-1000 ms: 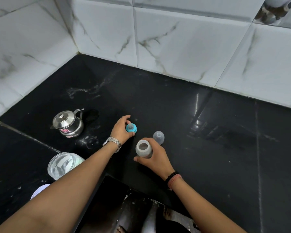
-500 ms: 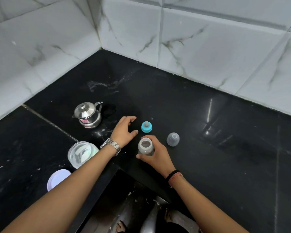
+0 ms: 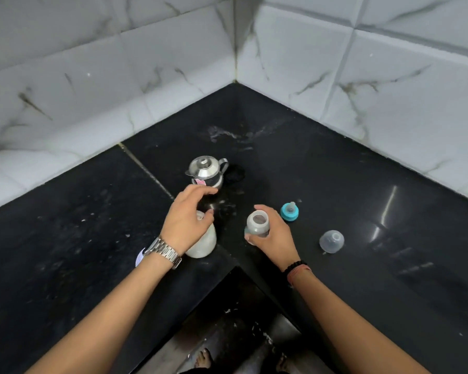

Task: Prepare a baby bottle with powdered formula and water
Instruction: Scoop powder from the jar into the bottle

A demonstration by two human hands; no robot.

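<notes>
Right hand (image 3: 272, 236) gripped the open baby bottle (image 3: 257, 224); left hand (image 3: 187, 221), fingers loosely spread, hovered over the powder jar (image 3: 204, 242). I judged scooping formula next.

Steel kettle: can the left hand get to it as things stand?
Probably yes. The left hand hovers open above the powder jar, fingertips just short of the kettle; nothing lies between them. The right hand holds the bottle, off to the side.

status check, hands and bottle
Left hand open over powder jar. Right hand grips open bottle. Teal nipple ring off. Nothing blocking.
</notes>
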